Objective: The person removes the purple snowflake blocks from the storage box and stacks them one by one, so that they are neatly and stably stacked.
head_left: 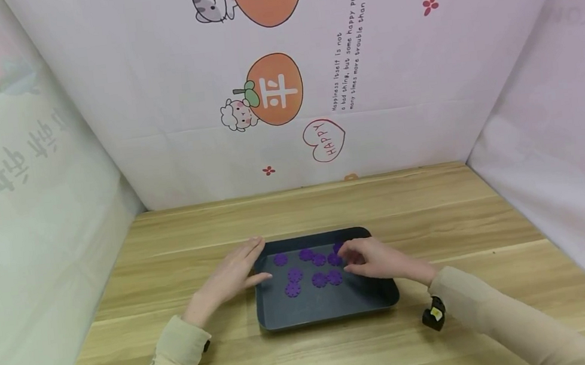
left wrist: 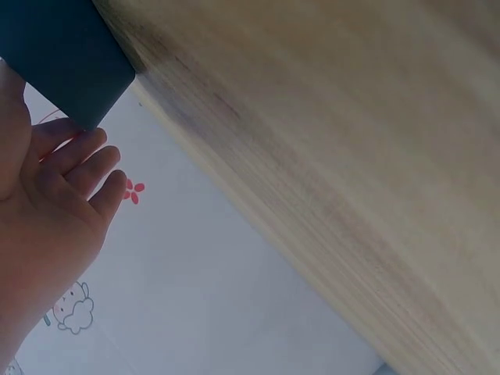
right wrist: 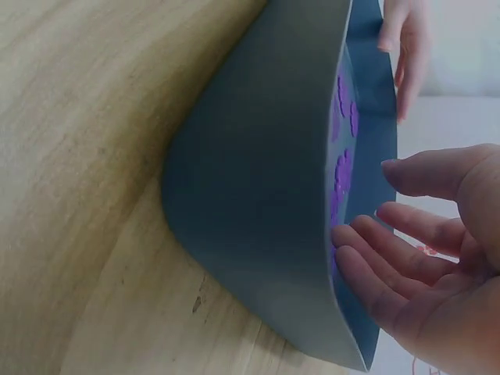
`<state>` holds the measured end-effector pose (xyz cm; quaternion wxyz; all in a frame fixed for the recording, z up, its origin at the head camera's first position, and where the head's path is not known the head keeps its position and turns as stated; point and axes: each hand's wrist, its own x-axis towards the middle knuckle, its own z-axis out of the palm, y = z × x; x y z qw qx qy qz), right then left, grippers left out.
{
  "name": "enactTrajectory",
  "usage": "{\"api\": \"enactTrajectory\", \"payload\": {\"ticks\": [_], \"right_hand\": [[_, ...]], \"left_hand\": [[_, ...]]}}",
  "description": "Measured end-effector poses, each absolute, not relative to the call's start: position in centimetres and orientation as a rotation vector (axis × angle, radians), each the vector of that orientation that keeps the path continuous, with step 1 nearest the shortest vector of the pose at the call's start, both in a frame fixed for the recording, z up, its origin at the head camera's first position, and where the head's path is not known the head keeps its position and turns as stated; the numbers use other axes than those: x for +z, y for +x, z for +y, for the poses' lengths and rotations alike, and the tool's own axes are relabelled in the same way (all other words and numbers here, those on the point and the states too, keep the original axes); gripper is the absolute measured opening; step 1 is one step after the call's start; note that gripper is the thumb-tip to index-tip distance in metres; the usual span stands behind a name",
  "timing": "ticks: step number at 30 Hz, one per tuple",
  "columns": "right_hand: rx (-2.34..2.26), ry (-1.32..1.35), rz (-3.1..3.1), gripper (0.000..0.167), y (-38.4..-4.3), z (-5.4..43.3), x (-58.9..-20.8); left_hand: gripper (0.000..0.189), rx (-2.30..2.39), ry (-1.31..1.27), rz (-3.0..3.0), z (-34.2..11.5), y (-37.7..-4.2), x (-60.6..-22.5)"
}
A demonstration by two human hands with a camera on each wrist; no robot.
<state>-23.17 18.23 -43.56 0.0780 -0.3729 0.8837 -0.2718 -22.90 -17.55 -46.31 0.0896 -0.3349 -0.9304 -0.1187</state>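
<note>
A dark grey rectangular tray (head_left: 307, 312) holds several flat purple discs with notched edges, such as a single disc (head_left: 281, 259) near its far left corner. Two discs (head_left: 292, 289) overlap left of the middle, and another pair (head_left: 318, 280) lies right of it. My left hand (head_left: 227, 275) is at the tray's left rim, fingers extended and thumb over the edge. Over the right side of the tray, my right hand (head_left: 374, 258) has bent fingers close to the far-right discs (head_left: 334, 259). Its thumb and fingertips stand apart in the right wrist view, with nothing visible between them.
The tray stands on a light wooden table (head_left: 179, 237). Behind it rises a white printed sheet (head_left: 401, 134), with white fabric at the left and right sides. A black wrist device (head_left: 434, 314) hangs under the right sleeve (head_left: 479, 299).
</note>
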Motion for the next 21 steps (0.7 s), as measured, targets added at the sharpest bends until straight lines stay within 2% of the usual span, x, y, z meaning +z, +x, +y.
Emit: {"api": "enactTrajectory", "payload": {"ticks": [12, 21], "right_hand": [[-0.775, -1.050, 2.559, 0.026, -23.0, 17.2, -43.7], [-0.712, -1.104, 2.588, 0.026, -23.3, 16.3, -43.9]], "left_hand": [[0.079, -0.353, -0.986, -2.805, -17.4, -22.8, -46.2], [0.079, -0.283, -0.976, -2.811, -17.3, -22.9, -46.3]]}}
